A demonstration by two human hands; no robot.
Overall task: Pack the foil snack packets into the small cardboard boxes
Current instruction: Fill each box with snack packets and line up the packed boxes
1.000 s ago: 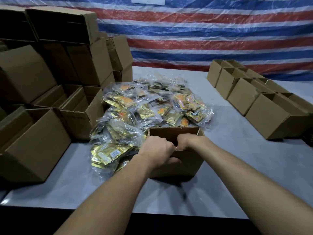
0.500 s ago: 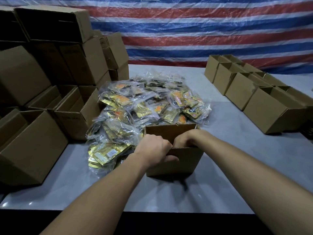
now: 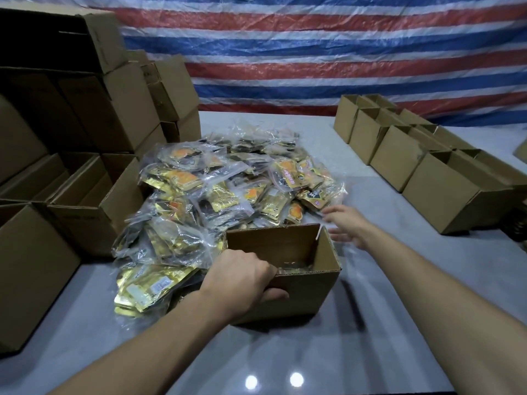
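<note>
The wide grey bench [image 3: 399, 309] keeps everything within arm's reach. On its left rise stacked large brown cardboard cartons [image 3: 114, 109]; at the right waits a row of open small brown cardboard boxes [image 3: 399, 155], whether filled I cannot tell. The heap of gold foil snack packets in clear bags [image 3: 228, 189] lies mid-bench, touching the open small cardboard box [image 3: 308, 292] in front, so transfers are short. The left hand [image 3: 242, 277] grips that box's near rim, probably to steady it. The right hand [image 3: 346, 226], fingers spread and blurred, reaches toward the heap's edge, holding nothing.
</note>
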